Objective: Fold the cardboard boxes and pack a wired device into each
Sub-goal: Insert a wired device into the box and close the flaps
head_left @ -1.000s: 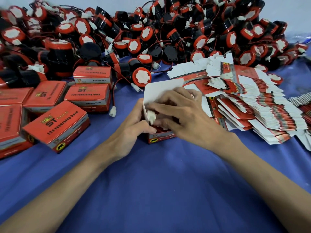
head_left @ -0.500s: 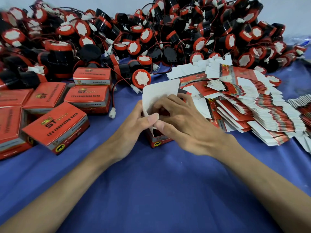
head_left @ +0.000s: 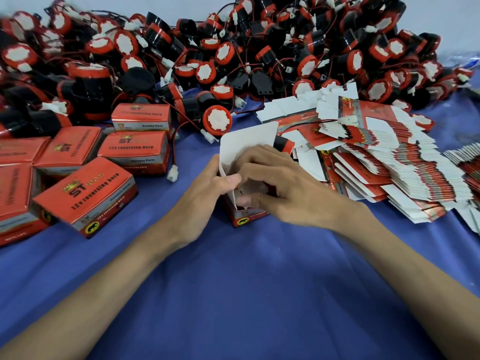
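A small red cardboard box (head_left: 246, 219) stands on the blue cloth at the middle, its white lid flap (head_left: 246, 141) raised behind it. My left hand (head_left: 207, 193) grips the box's left wall, thumb on the white side flap. My right hand (head_left: 283, 188) lies over the open top with its fingers curled down into the box. What sits inside the box is hidden by my fingers. A heap of red and black wired devices (head_left: 233, 53) fills the back of the table.
Several closed red boxes (head_left: 85, 196) lie at the left. A fanned stack of flat unfolded boxes (head_left: 389, 162) spreads at the right. A loose device with a white plug (head_left: 217, 120) lies just behind the box. Blue cloth (head_left: 259, 294) covers the near table.
The lid flap has swung up more upright. My right fingers have moved from lying across the top to curling down inside the box. My left thumb stays on the side flap.
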